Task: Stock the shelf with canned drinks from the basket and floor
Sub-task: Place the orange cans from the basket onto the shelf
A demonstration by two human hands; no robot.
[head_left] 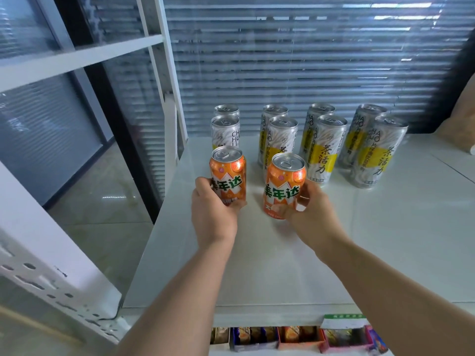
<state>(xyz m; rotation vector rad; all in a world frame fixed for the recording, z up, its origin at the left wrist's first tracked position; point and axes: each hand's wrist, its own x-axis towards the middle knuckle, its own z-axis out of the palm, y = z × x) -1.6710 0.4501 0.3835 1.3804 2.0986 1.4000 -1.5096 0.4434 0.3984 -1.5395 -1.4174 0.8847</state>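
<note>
At the smooth white shelf (385, 240), left hand (213, 209) and right hand (313, 211) grip separate glossy orange cans (228, 173) (284, 183).

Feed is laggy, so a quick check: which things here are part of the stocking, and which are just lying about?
Job: left orange can, held by left hand; right orange can, held by right hand; tall cans; shelf.
Lying about: snack boxes below; label; brown bag, right edge; blinds.
</note>
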